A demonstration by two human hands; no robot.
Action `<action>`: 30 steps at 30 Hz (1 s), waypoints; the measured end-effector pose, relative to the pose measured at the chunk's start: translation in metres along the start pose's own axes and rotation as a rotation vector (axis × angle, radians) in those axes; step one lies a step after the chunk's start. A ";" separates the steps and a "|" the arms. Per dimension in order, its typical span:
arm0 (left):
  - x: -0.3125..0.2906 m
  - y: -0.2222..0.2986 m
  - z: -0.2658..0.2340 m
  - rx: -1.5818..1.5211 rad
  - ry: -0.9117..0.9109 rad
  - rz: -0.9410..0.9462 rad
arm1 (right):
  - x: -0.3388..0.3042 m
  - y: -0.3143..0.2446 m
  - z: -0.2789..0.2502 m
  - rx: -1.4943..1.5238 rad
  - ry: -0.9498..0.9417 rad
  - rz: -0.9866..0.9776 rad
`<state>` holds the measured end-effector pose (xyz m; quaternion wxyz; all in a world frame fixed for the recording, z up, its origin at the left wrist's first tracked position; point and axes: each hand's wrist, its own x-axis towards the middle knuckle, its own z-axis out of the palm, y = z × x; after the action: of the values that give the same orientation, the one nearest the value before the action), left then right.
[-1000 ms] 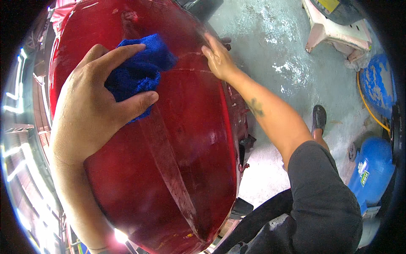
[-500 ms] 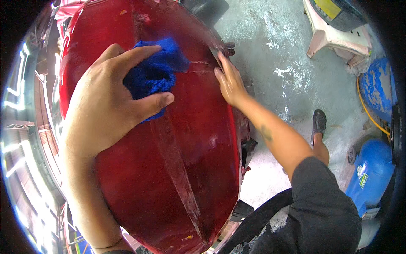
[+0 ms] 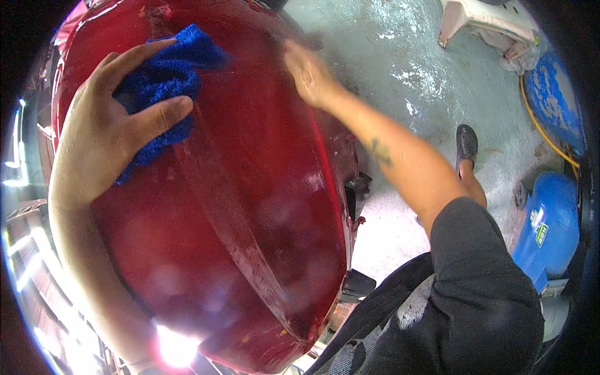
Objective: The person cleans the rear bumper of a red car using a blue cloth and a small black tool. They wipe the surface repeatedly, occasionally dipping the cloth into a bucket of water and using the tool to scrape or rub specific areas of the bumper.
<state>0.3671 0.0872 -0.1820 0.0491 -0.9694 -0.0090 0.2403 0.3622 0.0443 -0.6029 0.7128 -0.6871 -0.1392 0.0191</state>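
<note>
My left hand [image 3: 94, 125] grips a bunched blue cloth [image 3: 169, 75], fingers and thumb bent around it. The cloth lies against a large glossy red panel [image 3: 269, 200] that looks like vehicle bodywork. Down the panel runs a long, dull, greyish-red band [image 3: 234, 228], scuffed at its near end. My right hand [image 3: 307, 72] is at the panel's far right edge with fingers stretched out and nothing seen in it. Motion smears its fingertips, so whether they touch the edge is unclear.
Right of the panel is a wet grey floor [image 3: 375, 56]. A worn white stand [image 3: 487, 22] is at the far right. Below it are a blue tank [image 3: 550, 219], a chipped blue rounded object [image 3: 553, 94] and a yellow hose [image 3: 544, 134]. My foot in a dark shoe [image 3: 465, 144] stands nearby.
Both hands have moved up and left in the picture, the left with the blue cloth. The whole view has also shifted. My right hand has become more blurred.
</note>
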 end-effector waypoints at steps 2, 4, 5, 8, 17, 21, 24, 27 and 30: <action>-0.002 -0.005 0.003 0.005 0.013 -0.009 | -0.062 -0.019 0.004 -0.060 0.102 -0.078; -0.007 -0.013 0.009 -0.035 0.059 -0.016 | -0.135 -0.038 0.001 -0.015 0.103 -0.075; -0.009 -0.006 0.013 -0.066 0.035 -0.060 | -0.176 -0.050 -0.008 0.033 0.077 0.003; 0.005 -0.001 0.017 -0.108 -0.001 -0.032 | -0.294 -0.080 -0.038 0.025 -0.051 0.233; 0.005 -0.006 0.012 -0.111 -0.035 -0.015 | -0.199 -0.060 -0.019 -0.045 0.074 0.104; 0.000 -0.003 0.012 -0.115 -0.046 -0.023 | -0.301 -0.073 -0.040 -0.073 -0.120 0.229; 0.002 -0.007 0.010 -0.150 -0.039 -0.026 | -0.266 -0.068 -0.034 -0.046 -0.064 0.166; 0.000 -0.004 0.006 -0.159 -0.035 -0.046 | -0.180 -0.043 -0.026 0.009 0.008 0.023; -0.007 0.002 0.011 -0.334 -0.091 -0.104 | -0.219 -0.045 -0.035 -0.024 -0.073 0.050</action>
<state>0.3557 0.0862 -0.1890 -0.1008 -0.9504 -0.1011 0.2765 0.1523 -0.0403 -0.5969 0.6984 -0.6976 -0.1481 0.0600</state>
